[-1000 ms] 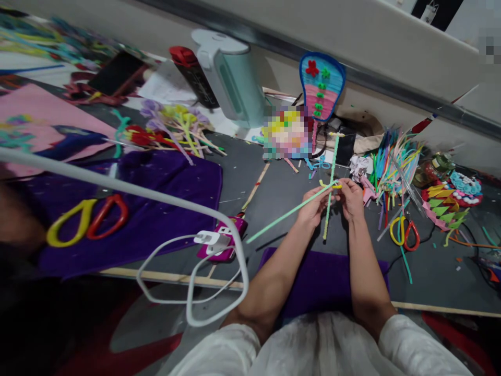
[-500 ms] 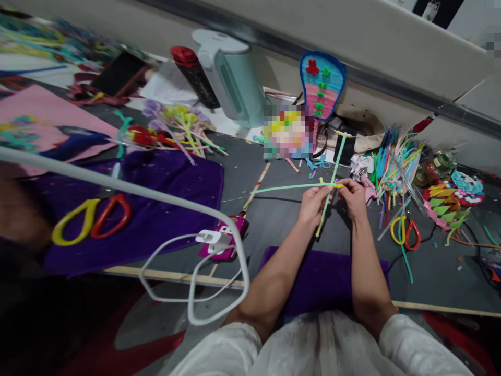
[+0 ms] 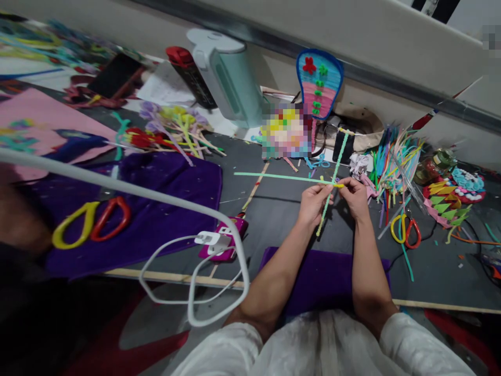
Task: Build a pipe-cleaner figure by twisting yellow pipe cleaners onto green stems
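Observation:
A long twisted green stem (image 3: 341, 152) slants between my two hands, its lower end past my left hand. My left hand (image 3: 314, 202) is closed on it at the crossing with a straight mint-green pipe cleaner (image 3: 274, 177), which sticks out to the left. The fingers of my right hand (image 3: 354, 196) pinch the short yellow piece (image 3: 338, 185) at the same crossing. A small yellowish crosspiece tops the stem. Behind it stands a blue and pink fan shape (image 3: 320, 83) with a red flower and green bits.
A teal kettle (image 3: 238, 78) and red-capped bottle (image 3: 190, 73) stand at the back. Scissors (image 3: 406, 231) and bundled pipe cleaners (image 3: 395, 162) lie right. A power strip (image 3: 225, 243), white cable, purple cloth (image 3: 168, 209) and larger scissors (image 3: 92, 222) are left, near another person's arm (image 3: 19, 209).
The free left end of the mint-green pipe cleaner has swung up and farther left. Both hands keep nearly the same place and grip, and the view has shifted slightly.

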`<action>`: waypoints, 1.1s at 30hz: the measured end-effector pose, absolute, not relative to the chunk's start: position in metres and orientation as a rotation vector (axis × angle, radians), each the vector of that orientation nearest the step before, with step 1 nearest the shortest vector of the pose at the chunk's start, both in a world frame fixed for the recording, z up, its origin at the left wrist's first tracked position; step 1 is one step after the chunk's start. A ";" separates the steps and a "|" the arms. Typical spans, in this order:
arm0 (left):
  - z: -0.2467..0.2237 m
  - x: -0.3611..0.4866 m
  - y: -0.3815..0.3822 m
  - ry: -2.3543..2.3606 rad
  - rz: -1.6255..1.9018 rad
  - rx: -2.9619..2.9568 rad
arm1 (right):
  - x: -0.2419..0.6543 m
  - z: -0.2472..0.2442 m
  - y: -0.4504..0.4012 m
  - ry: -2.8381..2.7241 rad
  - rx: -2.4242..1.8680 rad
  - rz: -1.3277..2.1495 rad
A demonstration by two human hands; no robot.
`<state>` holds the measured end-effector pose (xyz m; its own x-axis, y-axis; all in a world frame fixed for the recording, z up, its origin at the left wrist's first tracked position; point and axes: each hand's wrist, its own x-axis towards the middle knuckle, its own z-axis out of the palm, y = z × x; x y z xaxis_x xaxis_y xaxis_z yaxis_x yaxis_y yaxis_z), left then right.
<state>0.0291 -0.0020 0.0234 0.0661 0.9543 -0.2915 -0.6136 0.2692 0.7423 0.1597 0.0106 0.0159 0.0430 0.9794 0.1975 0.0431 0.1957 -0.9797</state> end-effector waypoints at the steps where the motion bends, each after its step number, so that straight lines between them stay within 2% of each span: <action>1: 0.024 0.029 -0.002 0.865 1.246 0.498 | 0.160 0.016 0.011 -1.302 -1.118 0.999; 33: 0.020 0.029 0.000 0.829 1.253 0.350 | 0.163 0.012 0.013 -1.423 -1.120 1.021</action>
